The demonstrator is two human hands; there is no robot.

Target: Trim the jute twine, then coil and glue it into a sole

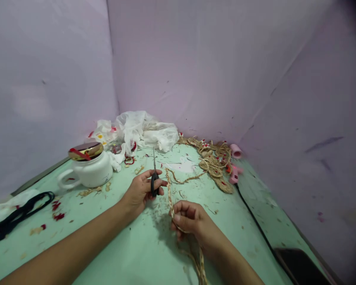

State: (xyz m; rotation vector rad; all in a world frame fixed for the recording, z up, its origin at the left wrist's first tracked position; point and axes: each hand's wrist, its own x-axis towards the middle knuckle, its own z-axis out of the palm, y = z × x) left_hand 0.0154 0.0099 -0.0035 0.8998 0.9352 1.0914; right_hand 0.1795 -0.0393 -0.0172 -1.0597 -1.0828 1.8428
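Observation:
My left hand (pixel 145 188) is closed around the black handles of a pair of scissors (pixel 154 183), whose blades point away from me toward the back of the table. In my right hand (pixel 190 219) a braided jute cord (pixel 169 194) is pinched between thumb and fingers. One end of the cord stands up past the fingertips, close to the scissors but apart from the blades. The rest hangs below the right hand toward the front edge of the picture. Beyond the hands, another thin braided piece (pixel 185 181) lies on the table.
Coiled jute braids (pixel 215 164) lie at the back right, beside a pink glue gun (pixel 234 174) with a black cable. White plastic bags (pixel 148 130) are heaped at the back. A white mug (pixel 96 170) with a gold lid stands left, near black cord (pixel 20 213). A dark phone-like object (pixel 302 265) lies front right.

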